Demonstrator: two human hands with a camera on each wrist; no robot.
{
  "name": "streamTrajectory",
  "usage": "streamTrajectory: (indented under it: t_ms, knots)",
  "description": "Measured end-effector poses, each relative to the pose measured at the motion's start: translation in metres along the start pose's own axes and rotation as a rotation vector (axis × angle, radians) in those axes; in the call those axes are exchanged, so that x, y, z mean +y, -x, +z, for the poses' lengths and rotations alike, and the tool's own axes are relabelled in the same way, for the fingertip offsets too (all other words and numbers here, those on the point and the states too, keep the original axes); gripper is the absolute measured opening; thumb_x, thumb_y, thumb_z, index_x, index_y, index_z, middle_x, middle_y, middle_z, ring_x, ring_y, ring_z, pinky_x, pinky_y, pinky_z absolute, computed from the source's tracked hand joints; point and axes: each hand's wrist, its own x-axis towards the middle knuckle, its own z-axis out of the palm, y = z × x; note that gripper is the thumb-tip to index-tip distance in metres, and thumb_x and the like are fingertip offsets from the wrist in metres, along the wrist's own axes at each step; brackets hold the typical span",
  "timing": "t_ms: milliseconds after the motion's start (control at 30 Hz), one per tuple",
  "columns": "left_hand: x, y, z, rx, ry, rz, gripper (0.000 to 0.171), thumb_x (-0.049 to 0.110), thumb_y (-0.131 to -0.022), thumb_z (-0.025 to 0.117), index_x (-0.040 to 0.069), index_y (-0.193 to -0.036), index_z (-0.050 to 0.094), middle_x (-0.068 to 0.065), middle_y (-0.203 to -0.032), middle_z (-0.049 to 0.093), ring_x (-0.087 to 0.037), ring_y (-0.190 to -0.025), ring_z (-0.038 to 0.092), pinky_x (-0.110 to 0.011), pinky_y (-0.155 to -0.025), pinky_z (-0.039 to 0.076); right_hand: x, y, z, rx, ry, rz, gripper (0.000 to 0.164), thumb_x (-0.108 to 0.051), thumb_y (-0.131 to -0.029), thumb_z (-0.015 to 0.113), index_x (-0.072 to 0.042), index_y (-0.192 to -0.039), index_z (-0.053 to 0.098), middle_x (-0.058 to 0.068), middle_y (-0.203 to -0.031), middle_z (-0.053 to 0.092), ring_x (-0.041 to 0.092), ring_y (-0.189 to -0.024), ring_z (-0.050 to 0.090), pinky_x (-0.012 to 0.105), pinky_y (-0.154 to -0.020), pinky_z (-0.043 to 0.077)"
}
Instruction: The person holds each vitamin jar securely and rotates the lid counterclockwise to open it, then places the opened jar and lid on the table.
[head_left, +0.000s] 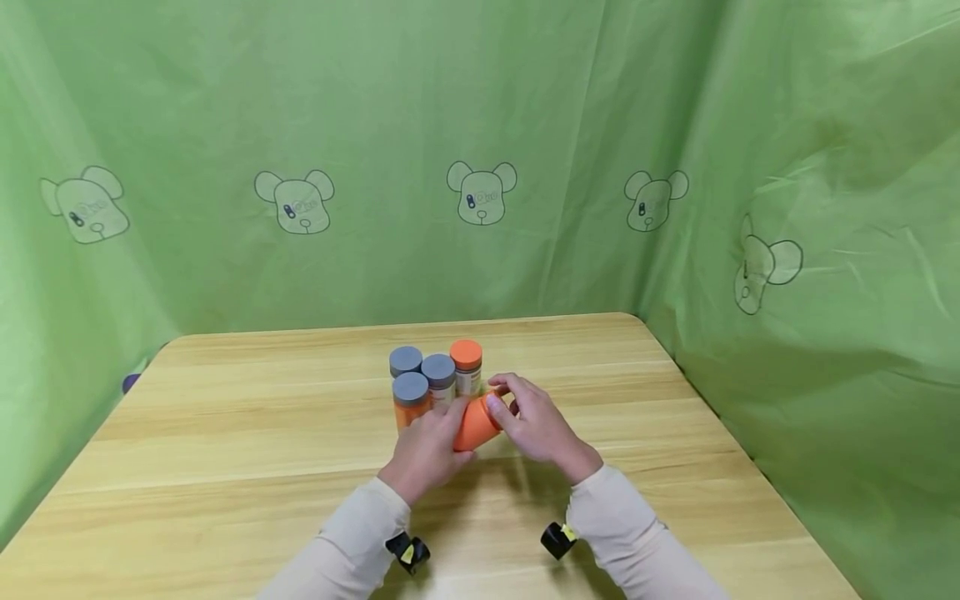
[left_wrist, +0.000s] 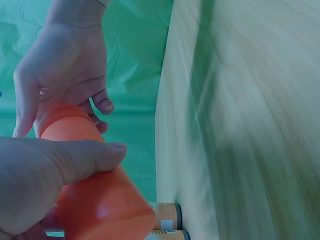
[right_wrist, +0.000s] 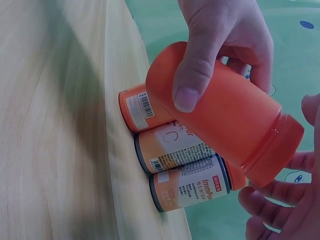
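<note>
My left hand grips a plain orange bottle round its body, thumb laid across the near side. The bottle is tilted above the table, its orange cap toward the right. Around that cap my right hand spreads loosely curved fingers. In the right wrist view its thumb stands apart from the cap, and its fingertips are close under it. Just beyond the hands stand several labelled bottles: three with grey lids, such as this front bottle, and one orange-lidded bottle.
A light wooden table lies under everything. Green curtains with printed bear heads enclose its back and sides. Black wrist cameras, such as this one, are strapped below both sleeves. Something purple shows beyond the left edge.
</note>
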Motion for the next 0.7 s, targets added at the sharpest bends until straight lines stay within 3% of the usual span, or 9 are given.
streamTrajectory:
  t_ms: [300, 700]
  knots:
    - [0.0035, -0.0003, -0.001, -0.019, -0.015, -0.012, 0.068, 0.022, -0.074, 0.086, 0.007, -0.13, 0.05, -0.013, -0.1, 0.064, -0.024, -0.078, 0.063, -0.041, -0.072, 0.055, -0.0003, -0.0007, 0.0, -0.018, 0.006, 0.055, 0.032, -0.029, -0.1, 0.052, -0.005, -0.119, 0.058, 0.012, -0.101, 0.066, 0.013, -0.068, 0.057, 0.032, -0.065, 0.049]
    - [0.0016, -0.0001, -0.0008, -0.027, -0.003, -0.018, 0.069, 0.02, -0.075, 0.085, 0.005, -0.133, 0.05, -0.013, -0.105, 0.065, -0.025, -0.085, 0.064, -0.042, -0.078, 0.054, 0.0002, 0.0005, 0.0007, -0.025, -0.028, 0.012, 0.031, -0.027, -0.1, 0.053, -0.004, -0.12, 0.058, 0.011, -0.105, 0.063, 0.013, -0.071, 0.056, 0.031, -0.065, 0.049]
